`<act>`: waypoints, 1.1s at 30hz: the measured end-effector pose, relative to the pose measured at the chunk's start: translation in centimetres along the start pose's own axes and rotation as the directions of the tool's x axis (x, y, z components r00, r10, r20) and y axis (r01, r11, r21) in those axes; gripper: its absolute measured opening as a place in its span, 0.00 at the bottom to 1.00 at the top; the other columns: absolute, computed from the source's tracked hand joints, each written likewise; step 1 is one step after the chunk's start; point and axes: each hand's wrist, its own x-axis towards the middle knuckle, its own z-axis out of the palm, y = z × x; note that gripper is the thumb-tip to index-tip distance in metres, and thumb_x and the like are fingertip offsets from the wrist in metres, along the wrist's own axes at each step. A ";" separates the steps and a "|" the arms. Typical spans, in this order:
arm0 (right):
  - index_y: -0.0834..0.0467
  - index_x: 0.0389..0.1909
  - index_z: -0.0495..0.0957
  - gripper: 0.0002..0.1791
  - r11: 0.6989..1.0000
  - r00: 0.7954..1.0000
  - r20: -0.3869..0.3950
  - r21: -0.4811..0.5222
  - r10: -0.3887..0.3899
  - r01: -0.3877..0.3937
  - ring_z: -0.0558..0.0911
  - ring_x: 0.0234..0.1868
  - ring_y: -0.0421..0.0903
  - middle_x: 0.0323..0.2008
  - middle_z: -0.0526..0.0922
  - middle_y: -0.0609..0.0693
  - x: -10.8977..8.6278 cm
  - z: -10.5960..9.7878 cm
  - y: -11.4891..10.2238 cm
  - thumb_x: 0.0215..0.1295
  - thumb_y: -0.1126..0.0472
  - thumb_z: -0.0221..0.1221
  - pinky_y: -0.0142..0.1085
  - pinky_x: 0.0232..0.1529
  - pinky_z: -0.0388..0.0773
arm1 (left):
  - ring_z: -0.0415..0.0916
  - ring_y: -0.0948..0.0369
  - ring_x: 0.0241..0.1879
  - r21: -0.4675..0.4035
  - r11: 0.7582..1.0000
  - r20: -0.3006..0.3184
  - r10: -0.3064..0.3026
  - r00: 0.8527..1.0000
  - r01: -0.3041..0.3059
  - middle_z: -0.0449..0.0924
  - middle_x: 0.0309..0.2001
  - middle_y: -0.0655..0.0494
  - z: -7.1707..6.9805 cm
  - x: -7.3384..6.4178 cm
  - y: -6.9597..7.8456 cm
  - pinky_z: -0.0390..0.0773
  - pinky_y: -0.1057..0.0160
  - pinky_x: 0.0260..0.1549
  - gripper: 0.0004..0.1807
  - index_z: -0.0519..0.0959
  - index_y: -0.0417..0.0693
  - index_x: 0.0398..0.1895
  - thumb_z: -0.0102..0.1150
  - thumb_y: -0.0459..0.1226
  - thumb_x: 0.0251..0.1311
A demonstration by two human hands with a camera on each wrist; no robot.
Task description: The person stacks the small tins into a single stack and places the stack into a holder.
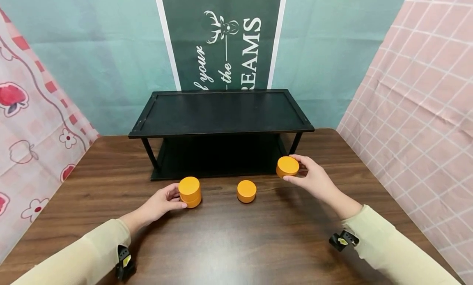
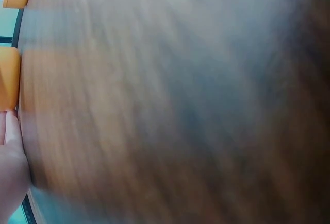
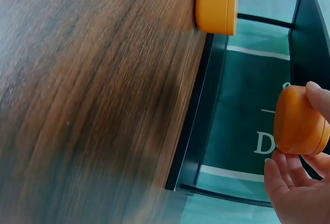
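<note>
My left hand (image 1: 160, 203) grips a tall orange cylinder (image 1: 190, 190) at the left, thumb in front and fingers behind. A seam rings it low down; I cannot tell whether it is one jar or two stacked. In the left wrist view, only part of the orange cylinder (image 2: 8, 80) shows above the hand. My right hand (image 1: 312, 176) pinches a round orange jar (image 1: 288, 166) by its sides, raised above the table near the shelf's right front corner. Between the hands, a similar orange lidded jar (image 1: 246, 191) stands on the table, touched by neither hand.
A black two-tier shelf (image 1: 221, 112) stands at the back of the brown wooden table (image 1: 229, 244), its lower tier just behind the jars. Blue-green cloth (image 1: 111, 63) hangs behind it, with patterned cloths at both sides.
</note>
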 end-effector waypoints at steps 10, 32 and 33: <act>0.64 0.61 0.66 0.37 1.000 1.000 0.007 0.028 -0.013 0.013 0.75 0.48 0.53 0.54 0.72 0.59 0.3 0.9 -1.3 0.51 0.57 0.69 0.47 0.48 0.75 | 0.66 0.45 0.58 -0.014 1.000 -0.005 0.012 1.000 -0.012 0.71 0.56 0.38 0.0 -0.1 -0.2 0.64 0.47 0.58 0.31 0.65 0.31 0.59 0.65 0.35 0.55; 0.61 0.59 0.68 0.36 0.995 0.996 0.031 0.070 -0.079 0.077 0.75 0.46 0.49 0.51 0.73 0.55 1.6 2.7 -3.1 0.50 0.57 0.70 0.42 0.45 0.77 | 0.66 0.45 0.58 -0.018 1.000 0.013 0.006 1.000 -0.006 0.70 0.57 0.38 -0.1 0.0 -0.1 0.63 0.48 0.58 0.31 0.64 0.32 0.60 0.64 0.36 0.56; 0.61 0.59 0.68 0.36 0.994 0.996 0.033 0.072 -0.083 0.081 0.75 0.47 0.49 0.52 0.73 0.55 1.6 2.8 -3.2 0.50 0.56 0.70 0.42 0.45 0.77 | 0.66 0.45 0.58 -0.020 1.000 0.014 0.007 1.000 -0.007 0.70 0.57 0.38 -0.1 0.0 0.0 0.63 0.48 0.58 0.32 0.64 0.32 0.60 0.64 0.35 0.56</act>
